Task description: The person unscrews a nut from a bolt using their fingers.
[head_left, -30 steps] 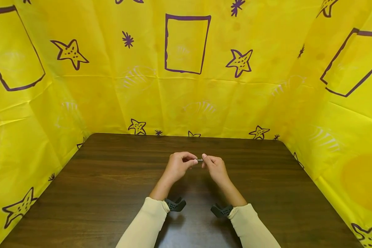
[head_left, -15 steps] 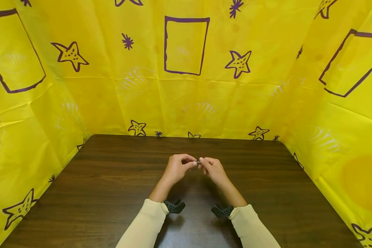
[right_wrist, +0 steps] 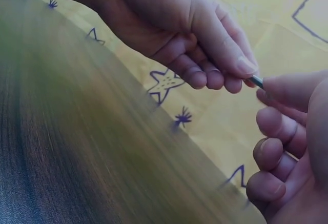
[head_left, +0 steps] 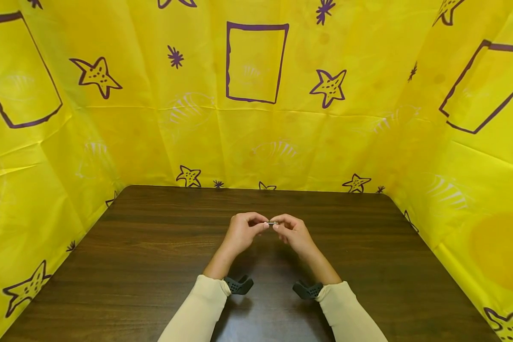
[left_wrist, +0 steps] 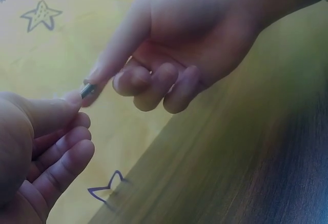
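Between the two hands, above the table, is a small silvery bolt (head_left: 272, 223), lying about level, with thread showing on it in the left wrist view. My left hand (head_left: 242, 231) pinches one end between thumb and index finger, which hide that end. At the other end, the thumb and index finger of my right hand (head_left: 296, 232) close around the bolt (right_wrist: 257, 82), thumb below and index finger above in the head view. The remaining fingers of the right hand (right_wrist: 279, 152) curl loosely in the right wrist view.
A dark wood-grain table (head_left: 154, 266) lies under both forearms. Yellow cloth (head_left: 256, 128) printed with purple starfish and frames hangs behind it and along both sides. Each wrist carries a dark strap mount (head_left: 239, 285) at the end of a cream sleeve (head_left: 196, 308).
The right thumb has rolled from above the bolt to below it while the index finger has come over the top, slightly further left. The left hand keeps its pinch almost in place.
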Tool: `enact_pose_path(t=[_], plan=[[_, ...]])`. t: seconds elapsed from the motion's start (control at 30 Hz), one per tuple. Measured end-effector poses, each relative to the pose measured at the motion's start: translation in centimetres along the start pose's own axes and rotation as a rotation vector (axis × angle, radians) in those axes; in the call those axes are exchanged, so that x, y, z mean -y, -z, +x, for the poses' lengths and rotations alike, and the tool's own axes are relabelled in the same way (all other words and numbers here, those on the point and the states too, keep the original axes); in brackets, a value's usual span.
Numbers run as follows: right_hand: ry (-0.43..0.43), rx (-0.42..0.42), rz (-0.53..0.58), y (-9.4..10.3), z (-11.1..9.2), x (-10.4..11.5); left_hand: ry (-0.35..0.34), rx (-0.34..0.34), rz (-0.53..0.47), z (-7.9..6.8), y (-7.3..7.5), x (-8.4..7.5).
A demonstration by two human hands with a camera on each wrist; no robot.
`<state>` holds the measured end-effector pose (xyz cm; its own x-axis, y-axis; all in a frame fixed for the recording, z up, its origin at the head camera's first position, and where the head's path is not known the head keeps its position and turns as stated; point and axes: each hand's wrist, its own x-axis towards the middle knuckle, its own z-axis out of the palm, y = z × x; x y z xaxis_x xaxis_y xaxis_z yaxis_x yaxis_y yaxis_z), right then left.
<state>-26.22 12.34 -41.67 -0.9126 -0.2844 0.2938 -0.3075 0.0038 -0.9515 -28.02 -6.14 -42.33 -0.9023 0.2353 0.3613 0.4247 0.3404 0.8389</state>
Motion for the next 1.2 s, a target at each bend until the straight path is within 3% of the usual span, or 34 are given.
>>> enact_pose_path(t=[0.23,0.5,0.87,1.0,1.2], plan=[[0.037,-0.006,0.059,0.4,0.7,-2.7,0.035,0.001,-0.034,0.0,0.1,0.0],[0.078,-0.022,0.053,0.5,0.7,-3.0,0.041,-0.004,-0.041,0.1,0.0,0.2],[-0.192,-0.183,-0.018,0.4,0.6,-3.0,0.048,0.028,-0.052,0.0,-0.6,0.5],[-0.243,-0.207,-0.035,0.2,0.6,-3.0,0.054,0.033,-0.059,-0.1,-0.7,0.4],[-0.248,-0.171,-0.063,-0.5,-0.1,-0.5,0.045,0.044,-0.048,-0.1,-0.6,0.4]])
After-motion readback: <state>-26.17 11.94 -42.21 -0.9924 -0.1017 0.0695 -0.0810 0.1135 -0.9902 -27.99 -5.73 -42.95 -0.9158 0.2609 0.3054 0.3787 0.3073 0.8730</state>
